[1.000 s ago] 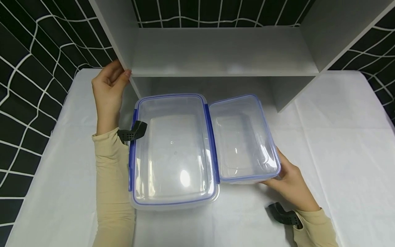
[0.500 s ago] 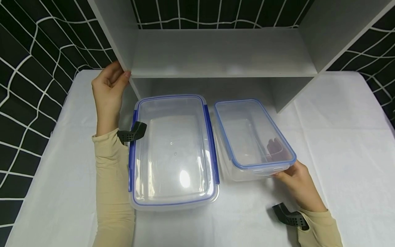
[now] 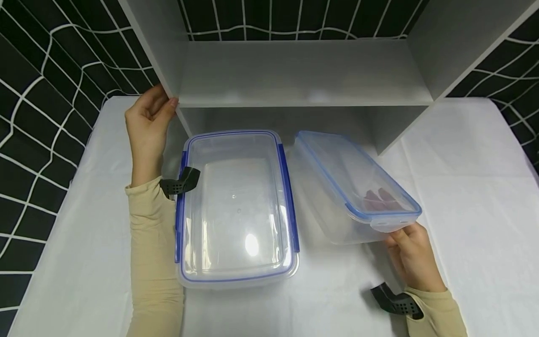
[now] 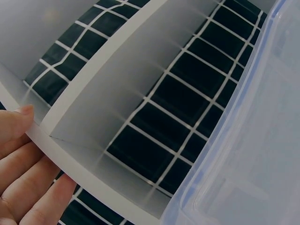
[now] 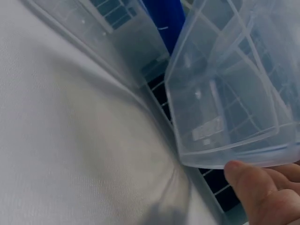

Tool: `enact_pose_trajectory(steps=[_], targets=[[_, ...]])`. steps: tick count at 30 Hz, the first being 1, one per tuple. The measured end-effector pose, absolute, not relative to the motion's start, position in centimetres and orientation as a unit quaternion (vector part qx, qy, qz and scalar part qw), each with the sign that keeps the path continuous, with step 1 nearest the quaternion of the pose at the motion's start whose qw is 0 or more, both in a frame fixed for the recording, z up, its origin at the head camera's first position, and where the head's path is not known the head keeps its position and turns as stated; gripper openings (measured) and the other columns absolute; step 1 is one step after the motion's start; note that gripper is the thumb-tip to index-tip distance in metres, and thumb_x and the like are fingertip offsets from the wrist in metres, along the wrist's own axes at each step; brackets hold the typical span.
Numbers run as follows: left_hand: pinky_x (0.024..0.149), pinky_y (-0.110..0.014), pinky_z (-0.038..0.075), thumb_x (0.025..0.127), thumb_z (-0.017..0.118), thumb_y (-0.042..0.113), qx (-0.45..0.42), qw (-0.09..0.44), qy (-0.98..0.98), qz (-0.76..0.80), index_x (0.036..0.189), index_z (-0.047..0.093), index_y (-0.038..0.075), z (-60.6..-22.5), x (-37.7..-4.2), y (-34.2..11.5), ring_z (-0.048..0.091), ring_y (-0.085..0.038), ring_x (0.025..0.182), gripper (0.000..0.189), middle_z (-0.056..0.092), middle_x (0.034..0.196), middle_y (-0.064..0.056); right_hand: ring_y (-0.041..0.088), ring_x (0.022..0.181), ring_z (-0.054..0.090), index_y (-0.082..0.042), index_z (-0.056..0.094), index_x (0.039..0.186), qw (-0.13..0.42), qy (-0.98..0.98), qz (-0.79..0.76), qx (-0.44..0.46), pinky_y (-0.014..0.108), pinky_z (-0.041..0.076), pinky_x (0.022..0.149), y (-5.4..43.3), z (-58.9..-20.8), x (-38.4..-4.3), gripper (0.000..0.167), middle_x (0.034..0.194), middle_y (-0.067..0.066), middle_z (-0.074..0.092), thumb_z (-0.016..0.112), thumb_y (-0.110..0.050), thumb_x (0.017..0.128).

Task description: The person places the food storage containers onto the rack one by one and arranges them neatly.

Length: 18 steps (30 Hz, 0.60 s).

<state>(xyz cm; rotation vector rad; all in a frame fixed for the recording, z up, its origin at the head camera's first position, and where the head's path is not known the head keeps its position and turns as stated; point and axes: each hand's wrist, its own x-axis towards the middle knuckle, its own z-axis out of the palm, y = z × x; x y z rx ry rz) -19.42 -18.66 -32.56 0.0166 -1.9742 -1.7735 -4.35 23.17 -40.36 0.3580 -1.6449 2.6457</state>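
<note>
My left hand [image 3: 148,128] holds the front edge of the shelf unit's left side panel [image 4: 89,180], thumb on one side and fingers on the other. Beside that forearm a large clear food container [image 3: 237,210] with blue side clips stands on the cloth. My right hand [image 3: 414,255] grips the near right end of a smaller clear food container [image 3: 358,182] with a light blue rim. It is tilted, its right side higher. Some fingers show through its clear plastic, and in the right wrist view the thumb [image 5: 248,183] presses its lower edge.
A grey-white shelf unit [image 3: 307,75] with a middle board stands behind the containers. White cloth [image 3: 471,210] covers the table. Dark walls with white grid lines [image 3: 38,140] rise around it.
My right hand has moved the smaller container rightward, away from the large one, and tilted it with its right side up. My left hand and the large container stay put.
</note>
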Motion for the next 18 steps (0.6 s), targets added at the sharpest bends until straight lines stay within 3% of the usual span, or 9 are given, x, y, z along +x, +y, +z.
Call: enact_pose_trajectory(steps=[2, 4, 6, 9, 15, 18], targets=[[0.085, -0.025, 0.053, 0.090, 0.061, 0.003, 0.003, 0.241, -0.722, -0.649, 0.121, 0.061, -0.004, -32.6, -19.5, -18.6, 0.065, -0.014, 0.099, 0.031, 0.064, 0.116, -0.017, 0.009, 0.095, 0.056, 0.003, 0.051, 0.130, 0.011, -0.514, 0.850, 0.116, 0.016, 0.049, 0.080, 23.1, -40.3, -4.3, 0.033, 0.123, 0.009, 0.059, 0.047, 0.000, 0.097], [0.084, -0.025, 0.053, 0.090, 0.061, 0.003, 0.002, 0.242, -0.721, -0.650, 0.121, 0.061, -0.005, -32.6, -19.5, -18.6, 0.065, -0.014, 0.098, 0.031, 0.064, 0.116, -0.018, 0.014, 0.106, 0.057, 0.005, 0.045, 0.135, 0.020, -0.507, 0.853, 0.123, 0.018, 0.048, 0.089, 22.9, -40.3, -4.3, 0.038, 0.129, 0.013, 0.055, 0.048, 0.001, 0.097], [0.084, -0.024, 0.053, 0.090, 0.061, 0.003, 0.001, 0.242, -0.720, -0.650, 0.120, 0.061, -0.005, -32.6, -19.5, -18.6, 0.065, -0.014, 0.098, 0.031, 0.064, 0.116, -0.017, 0.020, 0.120, 0.052, 0.007, 0.037, 0.139, 0.031, -0.498, 0.856, 0.135, 0.025, 0.042, 0.100, 22.6, -40.1, -4.4, 0.045, 0.137, 0.016, 0.049, 0.049, 0.002, 0.096], [0.084, -0.024, 0.053, 0.090, 0.061, 0.003, 0.002, 0.242, -0.722, -0.648, 0.121, 0.061, -0.005, -32.6, -19.4, -18.6, 0.065, -0.014, 0.098, 0.031, 0.064, 0.116, -0.017, 0.027, 0.132, 0.039, 0.010, 0.025, 0.143, 0.043, -0.471, 0.866, 0.161, 0.034, 0.032, 0.107, 22.2, -40.0, -4.4, 0.056, 0.144, 0.020, 0.039, 0.050, 0.006, 0.094], [0.084, -0.025, 0.053, 0.091, 0.061, 0.003, -0.002, 0.245, -0.721, -0.648, 0.121, 0.060, -0.005, -32.6, -19.4, -18.7, 0.065, -0.015, 0.099, 0.031, 0.064, 0.117, -0.017, 0.032, 0.134, 0.035, 0.012, 0.025, 0.142, 0.077, -0.403, 0.892, 0.187, 0.039, 0.031, 0.109, 21.4, -39.5, -4.5, 0.062, 0.143, 0.024, 0.037, 0.054, 0.013, 0.087], [0.084, -0.025, 0.053, 0.091, 0.061, 0.002, -0.005, 0.245, -0.719, -0.651, 0.121, 0.060, -0.005, -32.6, -19.5, -18.7, 0.065, -0.015, 0.100, 0.031, 0.064, 0.117, -0.017, 0.033, 0.135, 0.034, 0.012, 0.028, 0.142, 0.089, -0.374, 0.902, 0.197, 0.040, 0.030, 0.110, 21.0, -39.3, -4.5, 0.063, 0.143, 0.026, 0.036, 0.058, 0.010, 0.087]])
